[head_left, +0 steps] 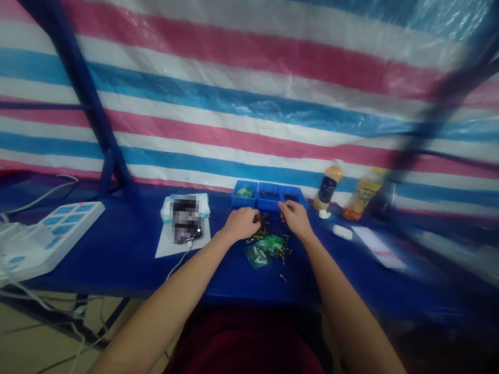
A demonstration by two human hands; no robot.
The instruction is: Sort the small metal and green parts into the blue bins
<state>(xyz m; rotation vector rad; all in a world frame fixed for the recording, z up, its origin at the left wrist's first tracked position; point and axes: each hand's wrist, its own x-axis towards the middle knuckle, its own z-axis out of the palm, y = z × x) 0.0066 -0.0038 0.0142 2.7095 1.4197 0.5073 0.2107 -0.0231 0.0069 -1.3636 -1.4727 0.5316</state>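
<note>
1. The left hand [242,223] curls at the edge of small brass fittings [267,239] scattered on the blue table [120,258]; any grip is unclear.
2. The right hand [296,220] curls beside them, near three blue bins [269,195]; any grip is unclear.

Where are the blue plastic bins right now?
In the head view, three blue plastic bins sit along the blue table's far edge, just beyond the left hand and right hand, left of an orange plastic bottle.

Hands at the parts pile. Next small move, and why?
Probably sweep the stray small part back to the pile of small parts: it lies alone on the blue table, while the left hand and right hand are both at the far side.
</note>
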